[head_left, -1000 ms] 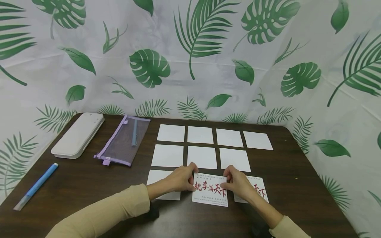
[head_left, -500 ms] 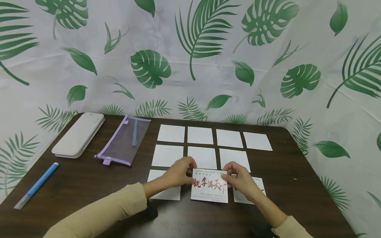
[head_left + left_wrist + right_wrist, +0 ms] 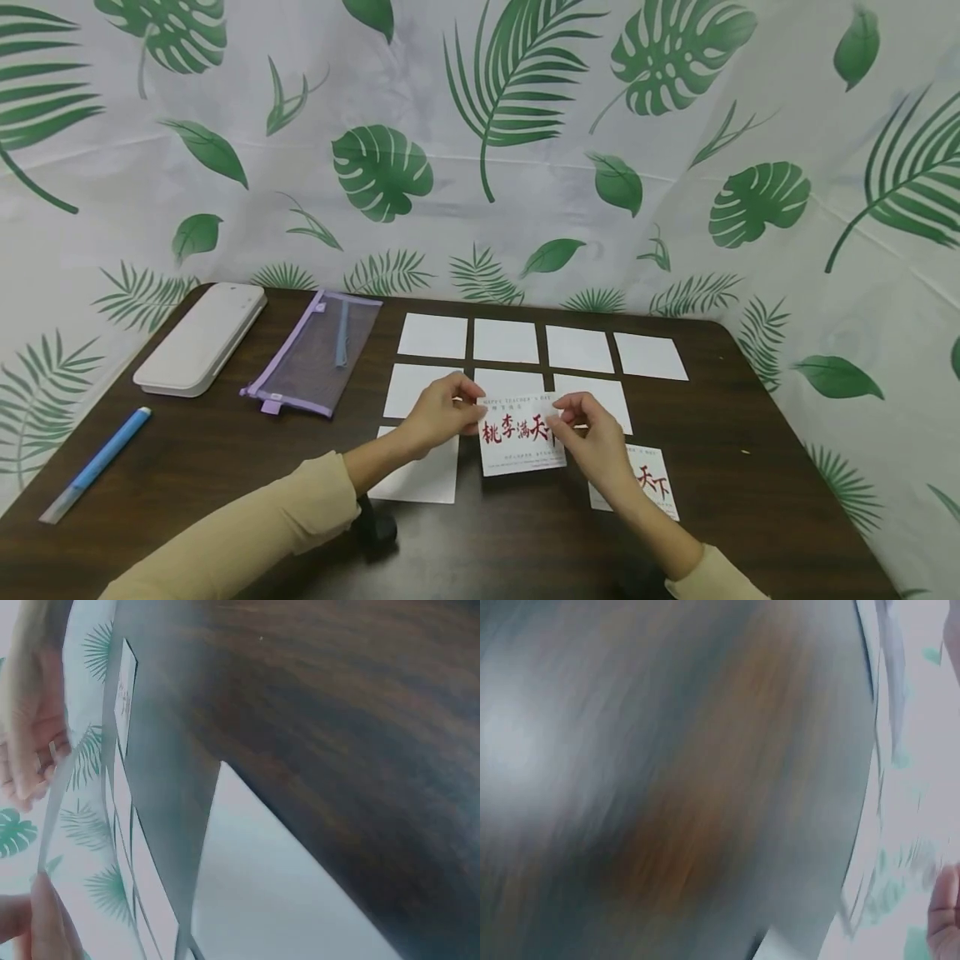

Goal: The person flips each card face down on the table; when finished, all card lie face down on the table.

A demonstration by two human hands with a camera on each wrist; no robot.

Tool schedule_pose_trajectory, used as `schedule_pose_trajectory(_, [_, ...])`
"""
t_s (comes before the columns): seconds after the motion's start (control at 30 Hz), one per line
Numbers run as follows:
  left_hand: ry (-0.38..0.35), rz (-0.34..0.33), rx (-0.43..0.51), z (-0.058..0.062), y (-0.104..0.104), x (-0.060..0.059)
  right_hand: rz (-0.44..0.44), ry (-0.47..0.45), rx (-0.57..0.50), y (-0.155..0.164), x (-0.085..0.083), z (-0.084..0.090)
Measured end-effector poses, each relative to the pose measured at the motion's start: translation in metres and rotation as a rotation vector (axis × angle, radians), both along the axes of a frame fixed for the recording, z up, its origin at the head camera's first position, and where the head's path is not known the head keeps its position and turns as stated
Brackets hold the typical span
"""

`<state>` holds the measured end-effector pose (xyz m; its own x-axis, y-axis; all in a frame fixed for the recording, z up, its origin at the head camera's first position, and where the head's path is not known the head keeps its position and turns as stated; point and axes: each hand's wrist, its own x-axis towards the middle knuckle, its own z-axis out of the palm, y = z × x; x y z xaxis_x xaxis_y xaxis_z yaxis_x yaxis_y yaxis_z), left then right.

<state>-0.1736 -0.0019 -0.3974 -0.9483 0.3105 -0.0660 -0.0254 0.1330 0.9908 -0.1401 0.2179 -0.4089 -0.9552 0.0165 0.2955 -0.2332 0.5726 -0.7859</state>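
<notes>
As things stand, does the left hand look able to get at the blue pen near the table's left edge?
Probably yes: bare table lies between the left hand and the blue pen, but it pinches the printed card and must release first.

A dark brown wooden worktop [image 3: 225, 467] with rounded corners fills the lower half of the view. Directly behind the worktop and along its right side hangs a white curtain [image 3: 525, 167] printed with green palm and monstera leaves, evenly lit.
</notes>
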Motion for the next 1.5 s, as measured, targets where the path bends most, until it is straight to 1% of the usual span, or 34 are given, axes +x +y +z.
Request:
schedule_pose_trajectory(0.1, [0.022, 0.032, 0.026, 0.002, 0.005, 0.001, 0.124, 0.147, 0.012, -0.019, 0.006, 0.001])
schedule_pose_trajectory(0.17, [0.034, 0.042, 0.053, 0.004, 0.010, 0.003, 0.199, 0.232, 0.050, -0.030, 0.008, -0.001])
schedule_pose_trajectory(0.23, [0.039, 0.047, 0.079, 0.008, 0.013, 0.005, 0.237, 0.290, 0.088, -0.037, 0.010, -0.001])
schedule_pose_trajectory(0.3, [0.042, 0.053, 0.105, 0.011, 0.016, 0.007, 0.242, 0.329, 0.121, -0.042, 0.012, -0.001])
schedule_pose_trajectory(0.43, [0.064, 0.061, 0.145, 0.020, 0.018, 0.011, 0.220, 0.397, 0.165, -0.044, 0.013, 0.002])
schedule_pose_trajectory(0.5, [0.094, 0.053, 0.161, 0.024, 0.019, 0.012, 0.219, 0.453, 0.184, -0.043, 0.013, 0.005])
schedule_pose_trajectory(0.57, [0.140, 0.037, 0.169, 0.028, 0.018, 0.013, 0.218, 0.504, 0.195, -0.041, 0.013, 0.008])
schedule_pose_trajectory(0.67, [0.216, 0.020, 0.165, 0.030, 0.016, 0.012, 0.197, 0.542, 0.179, -0.038, 0.011, 0.014])
schedule_pose_trajectory(0.73, [0.262, 0.038, 0.130, 0.028, 0.013, 0.010, 0.165, 0.517, 0.137, -0.034, 0.009, 0.016])
schedule_pose_trajectory(0.8, [0.303, 0.081, 0.068, 0.023, 0.009, 0.008, 0.122, 0.449, 0.074, -0.030, 0.008, 0.018])
schedule_pose_trajectory(0.83, [0.307, 0.111, 0.033, 0.020, 0.007, 0.007, 0.102, 0.403, 0.033, -0.028, 0.007, 0.018])
schedule_pose_trajectory(0.93, [0.278, 0.189, -0.056, 0.009, 0.000, 0.005, 0.057, 0.246, -0.109, -0.022, 0.005, 0.017])
schedule_pose_trajectory(1.0, [0.220, 0.212, -0.074, 0.001, -0.004, 0.005, 0.037, 0.159, -0.183, -0.018, 0.003, 0.016])
schedule_pose_trajectory(1.07, [0.159, 0.212, -0.072, -0.004, -0.007, 0.006, 0.021, 0.086, -0.237, -0.014, 0.002, 0.014])
schedule_pose_trajectory(1.13, [0.121, 0.205, -0.066, -0.009, -0.008, 0.008, 0.011, 0.029, -0.260, -0.011, 0.001, 0.013])
schedule_pose_trajectory(1.23, [0.114, 0.188, -0.058, -0.014, -0.009, 0.011, -0.003, -0.044, -0.265, -0.007, 0.001, 0.011])
schedule_pose_trajectory(1.27, [0.128, 0.182, -0.063, -0.016, -0.010, 0.012, -0.003, -0.064, -0.264, -0.006, 0.002, 0.010])
schedule_pose_trajectory(1.33, [0.178, 0.164, -0.081, -0.019, -0.011, 0.015, -0.001, -0.102, -0.254, -0.003, 0.003, 0.007])
schedule_pose_trajectory(1.5, [0.292, 0.096, -0.142, -0.026, -0.013, 0.022, -0.003, -0.191, -0.207, 0.002, 0.009, 0.000])
